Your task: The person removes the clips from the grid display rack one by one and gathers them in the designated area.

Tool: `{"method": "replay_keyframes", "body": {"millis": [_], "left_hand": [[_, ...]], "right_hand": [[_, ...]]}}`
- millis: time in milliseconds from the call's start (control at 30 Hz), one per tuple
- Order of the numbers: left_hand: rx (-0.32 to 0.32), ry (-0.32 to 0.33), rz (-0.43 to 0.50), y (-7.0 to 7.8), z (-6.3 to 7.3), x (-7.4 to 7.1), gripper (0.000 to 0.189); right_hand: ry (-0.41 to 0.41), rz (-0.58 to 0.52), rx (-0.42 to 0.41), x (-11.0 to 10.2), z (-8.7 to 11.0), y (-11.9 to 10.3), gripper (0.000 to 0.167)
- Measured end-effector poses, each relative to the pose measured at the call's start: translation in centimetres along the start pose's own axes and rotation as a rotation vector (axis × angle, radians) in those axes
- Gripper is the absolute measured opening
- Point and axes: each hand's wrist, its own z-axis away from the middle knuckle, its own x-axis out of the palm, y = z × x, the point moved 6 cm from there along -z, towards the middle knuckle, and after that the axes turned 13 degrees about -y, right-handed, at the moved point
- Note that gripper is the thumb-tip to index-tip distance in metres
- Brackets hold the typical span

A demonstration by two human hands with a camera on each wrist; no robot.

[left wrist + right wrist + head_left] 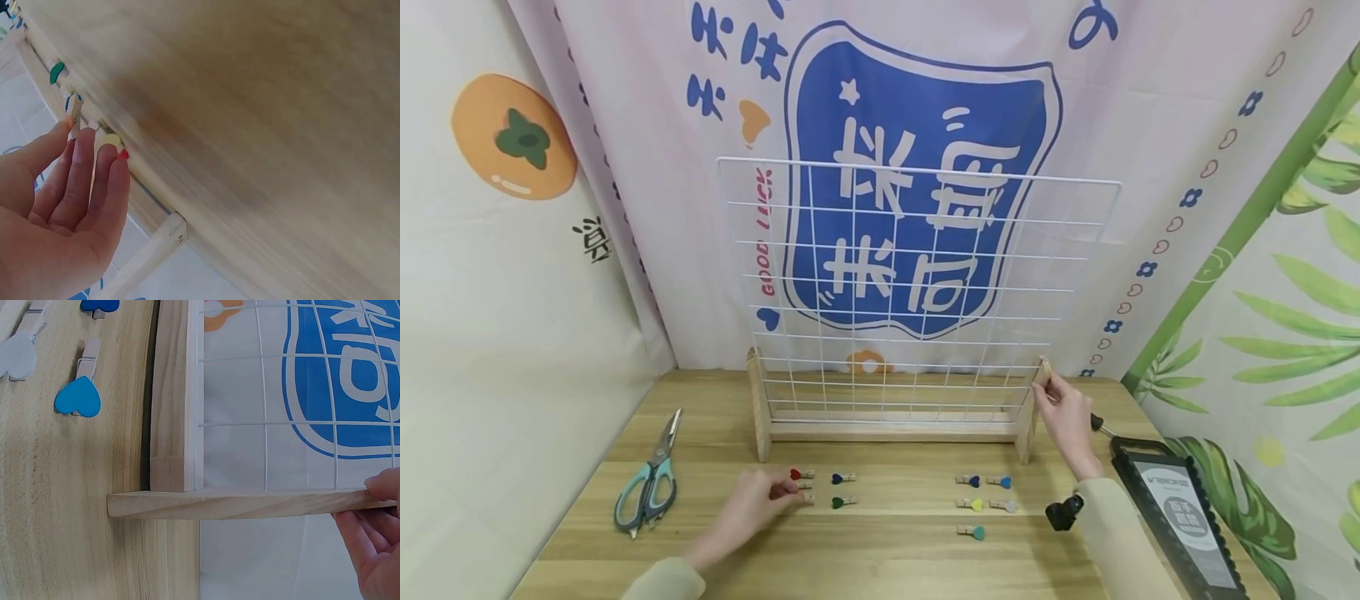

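My left hand (748, 504) is low over the table, left of centre. Its thumb and forefinger pinch a small wooden clothespin (75, 115), with the other fingers loosely bent. Close by lie clothespins with a red heart (796, 474), a dark blue heart (838, 479) and a green heart (838, 503). At the right side my right hand (1067, 417) grips the top of a wooden upright (250, 505) between thumb and fingers. That upright belongs to the stand (895, 431), which holds a white wire grid (917, 171) standing up.
Several more heart clothespins, including a yellow one (976, 504) and a teal one (977, 533), lie in front of the stand's right half. Scissors (662, 454) rest at the left. At the right are a black-framed item (1180, 517) and a black handle (1097, 422).
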Motion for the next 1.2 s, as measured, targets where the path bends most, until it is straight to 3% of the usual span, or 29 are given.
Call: {"method": "replay_keyframes", "body": {"millis": [367, 767, 1200], "left_hand": [[0.023, -0.038, -0.075, -0.3, 0.0, 0.9, 0.006], [-0.032, -0.028, -0.106, -0.4, 0.1, 1.4, 0.005], [-0.030, -0.033, -0.092, 0.0, 0.2, 0.8, 0.006]], "right_hand": [[0.007, 0.009, -0.004, -0.1, -0.1, -0.1, 0.029], [0.002, 0.007, -0.004, 0.0, 0.0, 0.0, 0.028], [-0.022, 0.018, 0.012, -0.1, 0.0, 0.0, 0.030]]}}
